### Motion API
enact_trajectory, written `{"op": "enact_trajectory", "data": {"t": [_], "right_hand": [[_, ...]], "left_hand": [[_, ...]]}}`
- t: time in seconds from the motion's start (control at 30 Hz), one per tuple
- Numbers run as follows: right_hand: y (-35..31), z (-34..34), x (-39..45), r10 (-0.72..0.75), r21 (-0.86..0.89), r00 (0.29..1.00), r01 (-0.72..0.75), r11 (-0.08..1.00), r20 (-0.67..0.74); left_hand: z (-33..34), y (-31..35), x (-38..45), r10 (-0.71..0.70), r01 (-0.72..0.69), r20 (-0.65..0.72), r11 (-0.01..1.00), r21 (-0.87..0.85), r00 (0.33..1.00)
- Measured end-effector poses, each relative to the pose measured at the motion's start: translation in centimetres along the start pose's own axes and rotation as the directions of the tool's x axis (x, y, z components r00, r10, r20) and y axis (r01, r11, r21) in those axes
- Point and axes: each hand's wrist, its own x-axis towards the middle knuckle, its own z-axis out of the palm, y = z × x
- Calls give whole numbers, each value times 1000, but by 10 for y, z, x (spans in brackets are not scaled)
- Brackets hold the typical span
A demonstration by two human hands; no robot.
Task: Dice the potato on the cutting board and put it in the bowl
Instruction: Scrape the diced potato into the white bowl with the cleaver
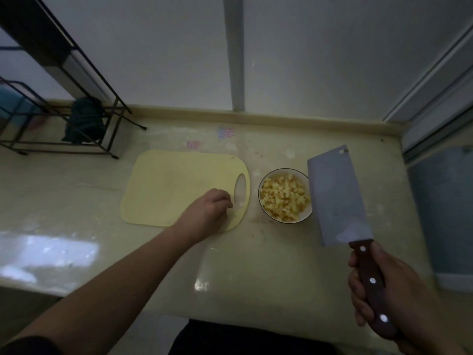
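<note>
On the pale bench [256,265] lies a yellow cutting board [174,185] with an oval handle hole. The left hand [208,210] rests on the near right corner of the board, right beside the hole. Its fingers are curled under, and I cannot tell if they pinch anything. Just to the right of the board stands a white bowl [266,183], full of little yellow potato cubes [284,198]. The right hand [376,290] grips the brown handle of a big cleaver [335,198]. The wide blade points up and away and covers the right edge of the bowl. Far back on the left stands a black wire rack [102,103] with a dark cloth [85,121].
</note>
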Motion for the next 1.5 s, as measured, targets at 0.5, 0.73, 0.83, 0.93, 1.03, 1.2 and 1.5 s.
{"op": "enact_trajectory", "data": {"t": [0.5,0.73,0.83,0.93,1.03,1.2,1.5], "right_hand": [[-6,7,-2,19,27,1000,-18,999,-14],[-6,6,-2,25,11,1000,-25,1000,-4],[-3,7,0,15,-18,1000,-15,1000,-15],[-1,6,4,-8,-54,1000,6,999,-29],[3,7,6,-12,-88,998,7,996,-54],[13,-4,2,-525,-808,851,308,502,-1],[36,1,5,-578,-978,800,209,22,158]], "left_hand": [[35,32,16,84,-79,-10,969,235,996],[22,16,12,-32,55,-150,987,153,988],[11,-5,1,-143,172,-173,971,164,974],[11,-13,-5,-188,211,-147,965,158,971],[13,-4,1,-184,208,-207,973,100,961],[-4,36,39,-197,151,-512,980,-132,836],[-12,69,59,236,-226,-317,972,70,919]]}}
